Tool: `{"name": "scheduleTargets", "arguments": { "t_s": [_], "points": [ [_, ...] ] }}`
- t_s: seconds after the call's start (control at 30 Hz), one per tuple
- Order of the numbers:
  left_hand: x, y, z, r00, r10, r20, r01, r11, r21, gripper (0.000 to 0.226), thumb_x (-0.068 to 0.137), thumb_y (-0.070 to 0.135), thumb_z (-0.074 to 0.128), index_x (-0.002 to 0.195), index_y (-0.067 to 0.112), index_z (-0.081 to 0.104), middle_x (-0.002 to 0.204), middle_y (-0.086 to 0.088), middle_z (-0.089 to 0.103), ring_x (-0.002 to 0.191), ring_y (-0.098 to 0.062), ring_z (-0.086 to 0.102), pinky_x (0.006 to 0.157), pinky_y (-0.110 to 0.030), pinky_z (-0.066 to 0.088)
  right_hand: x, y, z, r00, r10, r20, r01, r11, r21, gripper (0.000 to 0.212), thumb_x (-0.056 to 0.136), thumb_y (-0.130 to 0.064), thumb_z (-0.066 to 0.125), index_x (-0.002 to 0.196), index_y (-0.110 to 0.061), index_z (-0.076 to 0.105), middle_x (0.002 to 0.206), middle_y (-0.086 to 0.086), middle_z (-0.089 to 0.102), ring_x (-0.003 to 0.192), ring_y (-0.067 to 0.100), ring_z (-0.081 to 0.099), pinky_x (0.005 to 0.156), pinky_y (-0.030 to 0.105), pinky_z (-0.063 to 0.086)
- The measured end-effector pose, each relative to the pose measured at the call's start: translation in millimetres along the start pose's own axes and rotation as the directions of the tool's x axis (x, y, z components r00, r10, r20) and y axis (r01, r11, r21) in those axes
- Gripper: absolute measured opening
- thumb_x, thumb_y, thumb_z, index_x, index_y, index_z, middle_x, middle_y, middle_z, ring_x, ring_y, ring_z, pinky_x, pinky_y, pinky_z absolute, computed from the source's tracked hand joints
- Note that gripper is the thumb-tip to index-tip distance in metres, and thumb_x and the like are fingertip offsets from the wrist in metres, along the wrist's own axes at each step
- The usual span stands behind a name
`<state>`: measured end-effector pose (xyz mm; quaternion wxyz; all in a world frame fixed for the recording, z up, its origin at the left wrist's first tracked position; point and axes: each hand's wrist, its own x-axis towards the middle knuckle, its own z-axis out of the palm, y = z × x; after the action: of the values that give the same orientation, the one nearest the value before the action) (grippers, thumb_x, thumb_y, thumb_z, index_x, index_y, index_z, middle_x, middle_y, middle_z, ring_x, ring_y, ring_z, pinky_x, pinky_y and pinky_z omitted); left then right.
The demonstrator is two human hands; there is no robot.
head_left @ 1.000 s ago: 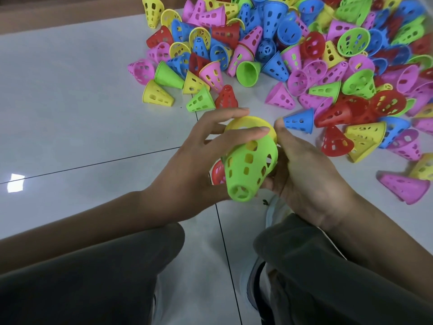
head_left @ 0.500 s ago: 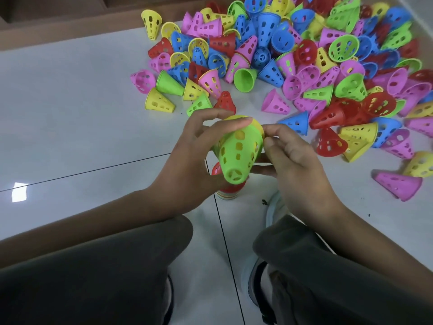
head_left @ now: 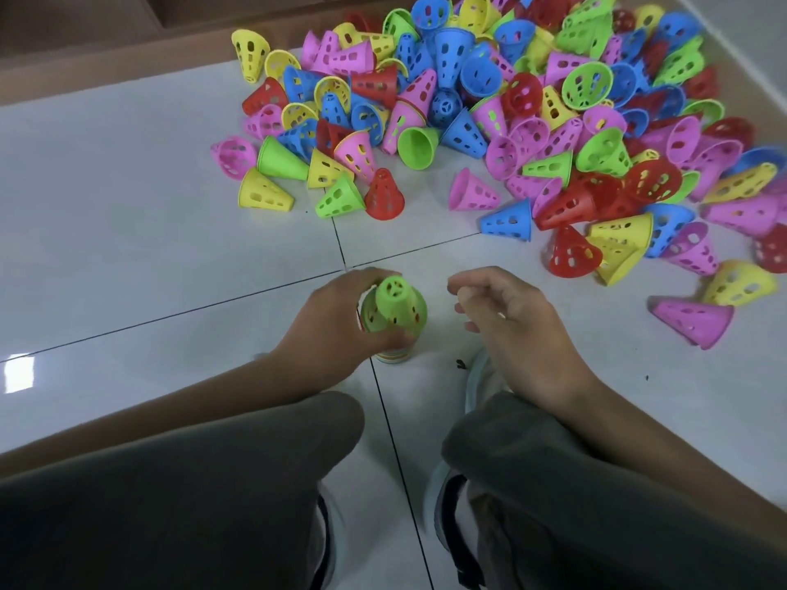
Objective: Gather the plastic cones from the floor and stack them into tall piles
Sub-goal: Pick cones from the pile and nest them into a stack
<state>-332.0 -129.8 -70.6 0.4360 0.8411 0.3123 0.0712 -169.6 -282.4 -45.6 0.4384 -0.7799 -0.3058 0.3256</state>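
Observation:
A green perforated cone [head_left: 394, 306] tops an upright stack [head_left: 396, 355] standing on the white tiled floor between my knees. My left hand [head_left: 336, 321] grips the green cone from the left, with fingers curled round its wall. My right hand [head_left: 506, 313] hovers just right of the stack with loosely curled fingers and holds nothing. A big heap of loose cones [head_left: 511, 112] in red, blue, pink, yellow and green lies on the floor ahead. The lower cones of the stack are mostly hidden.
Stray cones lie nearest on the right: a pink one [head_left: 694, 319], a red one [head_left: 570, 253] and a blue one [head_left: 509, 221]. A brown skirting edge [head_left: 106, 49] bounds the floor at the back. My knees and shoes fill the bottom of the view.
The green cone, held in mid-air by both hands, has gone down onto the stack. My right hand has let go and drawn away to the right.

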Motion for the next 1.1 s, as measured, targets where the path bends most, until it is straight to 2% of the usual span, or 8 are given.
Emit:
{"name": "scheduleTargets", "arguments": {
  "t_s": [0.17,0.33,0.6,0.77,0.9,0.97,1.03,1.1],
  "points": [
    [6.4,-13.9,1.6,0.996,0.065,0.066,-0.066,0.998,0.023,0.064,0.076,0.042,0.078,0.135,0.035,0.056,0.128,0.019,0.061,0.118,-0.006,0.057,0.098,-0.042,0.054,7.9,-0.5,-0.8,1.000,0.015,0.012,-0.015,1.000,-0.027,0.020,0.101,-0.028,0.053,0.116,-0.031,0.066,0.112,-0.015,0.069,0.106,0.005,0.064,0.098,0.039,0.053],
    [27.0,-13.4,5.4,0.995,0.094,0.019,-0.094,0.995,-0.019,0.059,0.080,0.024,0.082,0.133,0.033,0.055,0.124,0.016,0.061,0.116,-0.009,0.059,0.099,-0.043,0.053,22.1,-0.3,-3.4,1.000,0.024,-0.005,-0.024,0.997,-0.072,0.021,0.101,-0.026,0.055,0.120,-0.029,0.063,0.116,-0.014,0.068,0.107,0.005,0.062,0.098,0.039,0.053],
    [92.1,-10.9,0.2,0.996,0.084,-0.034,-0.085,0.995,-0.046,0.059,0.078,0.034,0.077,0.131,0.024,0.054,0.120,0.002,0.064,0.112,-0.019,0.061,0.098,-0.046,0.053,52.8,6.9,-14.2,0.998,0.010,-0.070,-0.019,0.990,-0.137,0.023,0.101,-0.020,0.056,0.123,-0.022,0.061,0.119,-0.011,0.066,0.105,0.006,0.061,0.095,0.028,0.052],
    [117.2,-8.6,-9.6,0.996,0.071,-0.059,-0.077,0.992,-0.097,0.058,0.076,0.037,0.078,0.128,0.024,0.054,0.118,0.004,0.066,0.111,-0.017,0.063,0.097,-0.046,0.055,75.1,17.2,-24.6,0.992,-0.017,-0.123,-0.007,0.982,-0.191,0.025,0.100,-0.016,0.056,0.124,-0.020,0.061,0.121,-0.009,0.064,0.102,0.000,0.060,0.083,0.008,0.044],
    [117.4,-9.0,-15.7,0.995,0.086,-0.052,-0.091,0.991,-0.102,0.065,0.077,0.033,0.088,0.132,0.029,0.055,0.119,0.013,0.065,0.114,-0.005,0.060,0.100,-0.040,0.053,89.7,28.9,-37.0,0.986,-0.005,-0.166,-0.034,0.972,-0.231,0.032,0.098,-0.018,0.059,0.129,-0.024,0.055,0.128,-0.009,0.057,0.109,0.008,0.057,0.095,0.026,0.045],
    [115.1,-8.8,-19.9,0.993,0.110,-0.051,-0.114,0.990,-0.081,0.072,0.074,0.043,0.088,0.136,0.033,0.053,0.123,0.019,0.063,0.116,0.000,0.057,0.099,-0.034,0.052,96.1,38.4,-45.0,0.983,0.000,-0.182,-0.052,0.958,-0.281,0.037,0.097,-0.020,0.061,0.133,-0.026,0.052,0.129,-0.008,0.054,0.116,0.012,0.053,0.101,0.033,0.043],
    [114.6,-6.3,-26.7,0.989,0.144,-0.045,-0.148,0.985,-0.093,0.066,0.077,0.059,0.075,0.135,0.034,0.054,0.126,0.019,0.061,0.119,-0.001,0.056,0.095,-0.028,0.050,103.0,47.7,-53.9,0.981,-0.020,-0.191,-0.054,0.925,-0.376,0.041,0.096,-0.023,0.062,0.135,-0.023,0.049,0.128,-0.003,0.053,0.121,0.016,0.048,0.105,0.038,0.040],
    [119.4,-2.8,-34.1,0.981,0.189,-0.051,-0.194,0.975,-0.106,0.054,0.088,0.060,0.055,0.130,0.027,0.060,0.124,0.012,0.063,0.117,-0.009,0.059,0.091,-0.023,0.050,110.9,56.6,-62.3,0.979,-0.053,-0.197,-0.049,0.875,-0.481,0.044,0.095,-0.025,0.064,0.136,-0.019,0.048,0.128,0.003,0.051,0.123,0.023,0.044,0.107,0.042,0.036]
  ]
}}
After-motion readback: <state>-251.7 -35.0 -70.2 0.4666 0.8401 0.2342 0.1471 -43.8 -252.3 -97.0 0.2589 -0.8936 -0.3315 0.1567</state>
